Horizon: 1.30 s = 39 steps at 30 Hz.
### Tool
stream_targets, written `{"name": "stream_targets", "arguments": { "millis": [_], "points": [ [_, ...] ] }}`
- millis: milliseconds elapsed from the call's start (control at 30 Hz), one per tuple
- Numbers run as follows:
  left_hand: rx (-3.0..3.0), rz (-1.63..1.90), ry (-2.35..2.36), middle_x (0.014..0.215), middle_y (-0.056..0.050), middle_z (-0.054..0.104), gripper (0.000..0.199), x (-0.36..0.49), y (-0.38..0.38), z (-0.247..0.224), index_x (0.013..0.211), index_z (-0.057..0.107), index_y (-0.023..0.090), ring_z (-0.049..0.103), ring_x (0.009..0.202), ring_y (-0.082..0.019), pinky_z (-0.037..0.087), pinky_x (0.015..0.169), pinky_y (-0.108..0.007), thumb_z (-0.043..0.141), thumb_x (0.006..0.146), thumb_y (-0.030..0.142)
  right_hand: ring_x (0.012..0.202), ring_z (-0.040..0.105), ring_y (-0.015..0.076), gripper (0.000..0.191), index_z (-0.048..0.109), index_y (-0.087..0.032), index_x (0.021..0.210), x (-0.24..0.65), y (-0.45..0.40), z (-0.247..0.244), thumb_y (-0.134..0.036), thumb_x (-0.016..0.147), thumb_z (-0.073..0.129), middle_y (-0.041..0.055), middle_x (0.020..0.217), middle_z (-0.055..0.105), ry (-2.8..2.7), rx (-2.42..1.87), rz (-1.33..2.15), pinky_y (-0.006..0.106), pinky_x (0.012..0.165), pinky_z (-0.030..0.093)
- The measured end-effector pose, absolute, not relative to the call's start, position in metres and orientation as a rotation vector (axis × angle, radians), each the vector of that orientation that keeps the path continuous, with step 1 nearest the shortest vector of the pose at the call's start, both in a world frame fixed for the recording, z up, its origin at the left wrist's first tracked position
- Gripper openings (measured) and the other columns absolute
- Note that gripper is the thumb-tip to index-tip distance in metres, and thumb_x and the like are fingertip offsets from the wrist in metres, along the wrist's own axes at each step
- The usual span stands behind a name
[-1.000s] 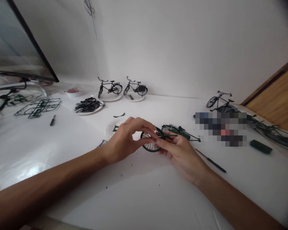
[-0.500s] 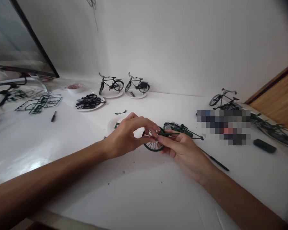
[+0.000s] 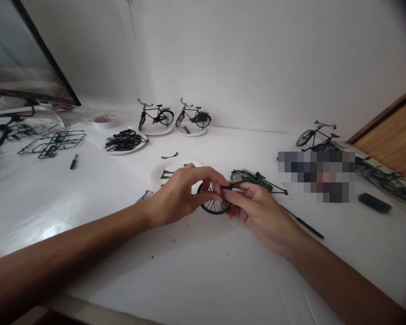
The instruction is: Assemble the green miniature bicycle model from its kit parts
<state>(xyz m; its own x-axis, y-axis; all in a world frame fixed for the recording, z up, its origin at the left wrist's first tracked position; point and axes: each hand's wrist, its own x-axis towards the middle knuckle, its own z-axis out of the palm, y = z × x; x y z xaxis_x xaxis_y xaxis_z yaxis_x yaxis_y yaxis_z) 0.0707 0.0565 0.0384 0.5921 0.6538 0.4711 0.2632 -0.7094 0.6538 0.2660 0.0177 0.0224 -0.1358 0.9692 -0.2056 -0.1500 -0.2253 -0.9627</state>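
A small model bicycle wheel [image 3: 214, 207] with a dark green tyre and silvery spokes is held above the white table. My left hand [image 3: 184, 192] pinches it near the hub with thumb and fingers; the fingertips hide anything smaller there. My right hand [image 3: 259, 207] grips a green fork-like piece [image 3: 236, 183] against the wheel, its thumb close to the hub. Just behind my right hand lies a green model bicycle frame [image 3: 270, 186] with a rear wheel attached. Partly behind my left hand is a white paper plate [image 3: 155, 175] with green parts on it.
Two black model bicycles [image 3: 155, 116] stand on plates at the wall, near a plate of black parts [image 3: 125, 142]. Green sprues [image 3: 52, 143] and a short screwdriver [image 3: 74, 162] lie left. A dark-handled tool [image 3: 310, 228] and green block [image 3: 374, 202] lie right.
The wheel and both hands have shifted slightly, with the wheel a little further left in view. The fork-like piece is angled differently. Both grips stay closed.
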Motion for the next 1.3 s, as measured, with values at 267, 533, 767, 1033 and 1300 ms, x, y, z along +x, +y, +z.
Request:
{"name": "stream_targets", "arguments": {
  "millis": [267, 533, 767, 1033, 1300],
  "points": [
    [2.33, 0.904, 0.639, 0.096, -0.001, 0.07, 0.02, 0.0697, 0.0594, 0.04, 0.105, 0.065, 0.018, 0.058, 0.073, -0.01, 0.046, 0.08, -0.026, 0.07, 0.086, 0.015, 0.07, 0.057, 0.0123, 0.026, 0.067, -0.018, 0.099, 0.2648, 0.0179, 0.0223, -0.033, 0.081, 0.076, 0.0051, 0.087, 0.069, -1.103, -1.227, 1.498, 0.025, 0.057, 0.046],
    [2.337, 0.874, 0.599, 0.098, -0.001, 0.069, 0.014, 0.0684, 0.0591, 0.0413, 0.102, 0.067, 0.018, 0.06, 0.08, -0.01, 0.044, 0.085, -0.028, 0.068, 0.089, 0.015, 0.062, 0.053, 0.0098, 0.024, 0.068, -0.017, 0.096, 0.2659, 0.018, 0.0224, -0.034, 0.08, 0.076, 0.0038, 0.083, 0.068, -1.097, -1.231, 1.504, 0.024, 0.053, 0.043],
    [2.324, 0.906, 0.546, 0.091, 0.0, 0.068, 0.027, 0.0681, 0.0614, 0.0396, 0.117, 0.063, 0.019, 0.061, 0.082, -0.011, 0.047, 0.08, -0.025, 0.062, 0.091, 0.01, 0.067, 0.054, 0.0105, 0.016, 0.072, -0.018, 0.09, 0.265, 0.0185, 0.0227, -0.029, 0.08, 0.076, 0.003, 0.083, 0.067, -1.111, -1.185, 1.502, 0.023, 0.052, 0.043],
    [2.366, 0.917, 0.617, 0.098, -0.002, 0.066, 0.029, 0.0694, 0.058, 0.0346, 0.116, 0.06, 0.019, 0.059, 0.078, -0.011, 0.046, 0.08, -0.028, 0.067, 0.089, 0.015, 0.066, 0.053, 0.0104, 0.016, 0.071, -0.018, 0.09, 0.266, 0.0175, 0.0225, -0.029, 0.081, 0.075, 0.0031, 0.084, 0.066, -1.105, -1.182, 1.52, 0.024, 0.054, 0.043],
    [2.279, 0.917, 0.637, 0.091, 0.002, 0.071, 0.016, 0.0722, 0.0549, 0.0416, 0.105, 0.063, 0.019, 0.064, 0.084, -0.01, 0.046, 0.082, -0.024, 0.06, 0.092, 0.01, 0.064, 0.053, 0.0097, 0.019, 0.07, -0.018, 0.088, 0.2651, 0.0205, 0.0224, -0.031, 0.077, 0.079, 0.0013, 0.081, 0.064, -1.064, -1.163, 1.536, 0.024, 0.054, 0.043]
  ]
}}
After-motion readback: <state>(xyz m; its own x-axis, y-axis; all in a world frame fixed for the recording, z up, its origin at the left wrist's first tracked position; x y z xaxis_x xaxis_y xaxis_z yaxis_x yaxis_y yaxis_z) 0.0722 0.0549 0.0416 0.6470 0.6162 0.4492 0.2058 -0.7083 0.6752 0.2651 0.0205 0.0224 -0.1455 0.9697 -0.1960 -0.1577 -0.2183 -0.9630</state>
